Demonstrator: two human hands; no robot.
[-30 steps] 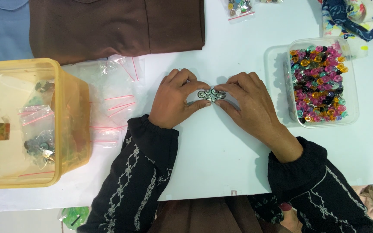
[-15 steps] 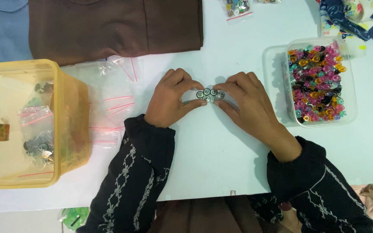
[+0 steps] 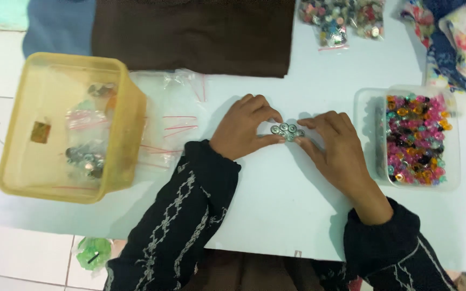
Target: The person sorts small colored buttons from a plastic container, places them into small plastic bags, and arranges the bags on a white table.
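Take the small cluster of round silver metal snap buttons [image 3: 287, 131] on the white table [image 3: 276, 210] as your landmark. Far to its left stands a translucent yellow plastic tub [image 3: 117, 134] with small bagged items inside, and clear zip bags with red seal lines [image 3: 171, 121] lie between tub and cluster. Your left hand [image 3: 245, 128] curls against the cluster's left edge, thumb and forefinger pinching it; your right hand [image 3: 333, 148] mirrors that on the right edge, fingertips pressed in. The buttons look light, hard and slick, likely to scatter, so grip them at the rims from both sides. Right of the cluster sits a clear plastic box of pink and multicoloured beads [image 3: 413, 139].
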